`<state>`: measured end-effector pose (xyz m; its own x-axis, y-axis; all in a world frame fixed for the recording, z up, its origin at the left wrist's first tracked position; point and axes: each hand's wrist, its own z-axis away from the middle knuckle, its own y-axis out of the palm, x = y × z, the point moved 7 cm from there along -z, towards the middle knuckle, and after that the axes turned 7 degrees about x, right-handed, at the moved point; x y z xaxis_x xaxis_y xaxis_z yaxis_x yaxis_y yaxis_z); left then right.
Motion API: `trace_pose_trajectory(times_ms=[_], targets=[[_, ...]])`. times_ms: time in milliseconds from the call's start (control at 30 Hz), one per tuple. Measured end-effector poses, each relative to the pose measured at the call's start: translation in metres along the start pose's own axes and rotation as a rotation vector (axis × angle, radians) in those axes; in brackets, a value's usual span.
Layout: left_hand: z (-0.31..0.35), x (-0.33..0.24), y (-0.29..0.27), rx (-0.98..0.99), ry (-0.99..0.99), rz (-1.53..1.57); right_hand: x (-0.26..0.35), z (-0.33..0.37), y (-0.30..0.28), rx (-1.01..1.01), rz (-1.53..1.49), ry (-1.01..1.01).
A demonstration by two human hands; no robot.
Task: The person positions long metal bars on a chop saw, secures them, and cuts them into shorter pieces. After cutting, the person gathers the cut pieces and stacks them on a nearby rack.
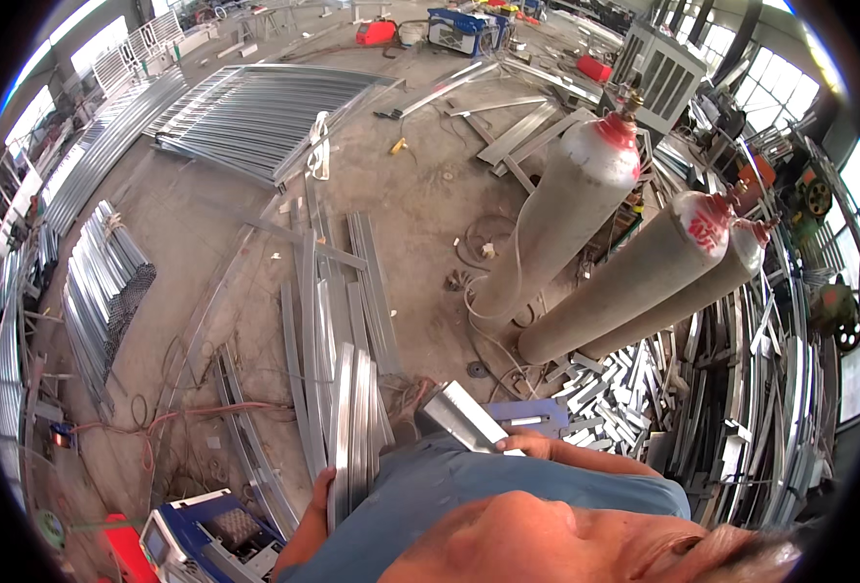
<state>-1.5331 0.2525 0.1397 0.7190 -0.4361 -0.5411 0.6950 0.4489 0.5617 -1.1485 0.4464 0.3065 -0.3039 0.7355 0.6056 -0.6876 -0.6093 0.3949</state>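
Low in the head view, my left hand [321,488] is pressed against the left side of several long silver metal profiles [352,428], with its fingers curled at their edge. Part of that hand is hidden by the profiles. On the other side of my body, my right hand [529,445] is closed on the near end of a short, wide metal channel [467,416], which tilts up and away to the left. The blue-grey shirt covers what lies directly below me.
Three tall gas cylinders [558,214] stand at right, with hoses around their feet. Short metal offcuts [619,394] are heaped beyond my right arm. A blue and white machine [211,539] sits at lower left. Red cable [187,415] crosses the floor near bundled tubes [95,291].
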Motion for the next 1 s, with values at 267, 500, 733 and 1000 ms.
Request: trace_pose_trajectory(times_ms=[267, 500, 733, 1000], targets=[[-0.127, -0.130, 0.087, 0.106, -0.225, -0.089, 0.068, -0.092, -0.101, -0.195, -0.327, 0.055], [-0.322, -0.230, 0.107, 0.026, -0.322, -0.097, 0.165, -0.212, -0.225, -0.333, -0.583, 0.016], [-0.512, -0.380, 0.267, 0.259, -0.479, -0.022, 0.361, -0.223, -0.289, -0.526, -0.721, -0.100], [-0.759, -0.502, 0.385, 0.384, -0.722, -0.126, 0.433, -0.320, -0.416, -0.632, -0.974, -0.402]])
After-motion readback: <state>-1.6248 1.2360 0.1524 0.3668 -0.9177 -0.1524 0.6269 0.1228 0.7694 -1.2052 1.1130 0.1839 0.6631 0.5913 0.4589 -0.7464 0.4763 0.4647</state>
